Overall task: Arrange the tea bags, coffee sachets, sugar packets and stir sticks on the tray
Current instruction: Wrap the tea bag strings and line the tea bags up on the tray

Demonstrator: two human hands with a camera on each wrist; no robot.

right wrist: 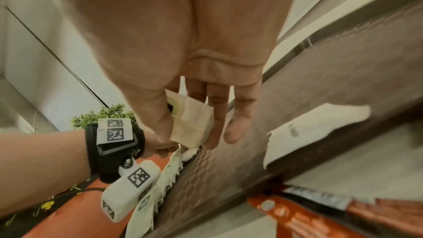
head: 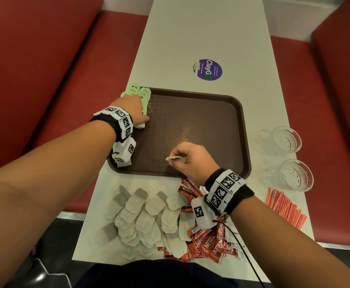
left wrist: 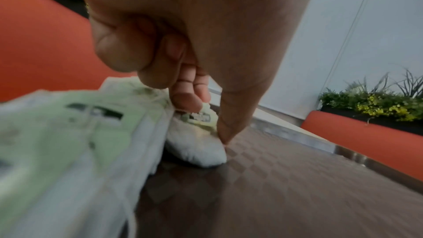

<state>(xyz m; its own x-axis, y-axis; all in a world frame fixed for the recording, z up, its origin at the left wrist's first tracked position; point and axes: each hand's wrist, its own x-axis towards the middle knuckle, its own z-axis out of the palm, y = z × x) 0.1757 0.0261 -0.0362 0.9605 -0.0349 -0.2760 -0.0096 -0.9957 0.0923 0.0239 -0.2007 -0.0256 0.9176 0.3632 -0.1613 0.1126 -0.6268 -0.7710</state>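
A brown tray [head: 201, 121] lies on the white table. Along its left rim stands a row of green-tagged tea bags [head: 135, 90]. My left hand [head: 137, 107] is on that row; in the left wrist view its curled fingers and thumb [left wrist: 223, 133] pinch a tea bag [left wrist: 196, 149] that rests on the tray. My right hand [head: 178, 156] hovers over the tray's near part. It pinches a flat tea bag [head: 173, 159] [right wrist: 191, 126] between thumb and fingers. On the near table lie a loose pile of tea bags [head: 149, 215], red coffee sachets [head: 209, 244] and orange stir sticks [head: 284, 206].
Two glass cups [head: 282, 140] [head: 294, 175] stand to the right of the tray. A purple sticker [head: 208, 69] is on the table beyond it. Red benches [head: 45, 69] run along both sides of the table.
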